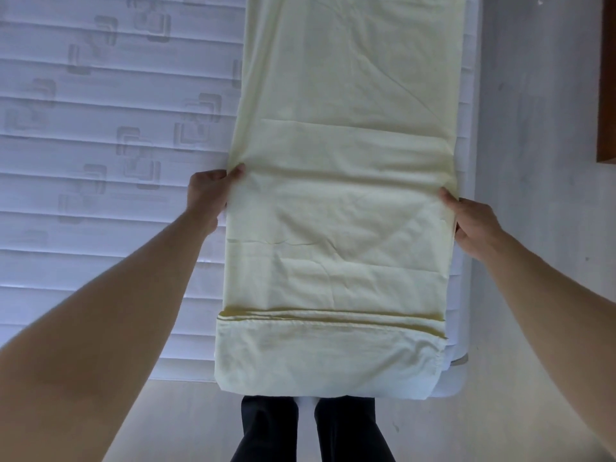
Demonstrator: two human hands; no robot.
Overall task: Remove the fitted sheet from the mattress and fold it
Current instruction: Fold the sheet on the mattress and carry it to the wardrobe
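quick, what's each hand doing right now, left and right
Left hand: closed, pinching the left edge of the folded sheet.
Right hand: closed, gripping the sheet's right edge.

One pale yellow fitted sheet [336, 181], folded lengthwise; one white mattress [100, 145]; two hands, left hand [208, 198] and right hand [473, 225]; two dark-trousered legs [310, 428]; apparently one wooden furniture edge [606, 78], far right.

Pale floor [533, 128] runs beside the bed, a dark wooden furniture edge [606, 78] at its far side.
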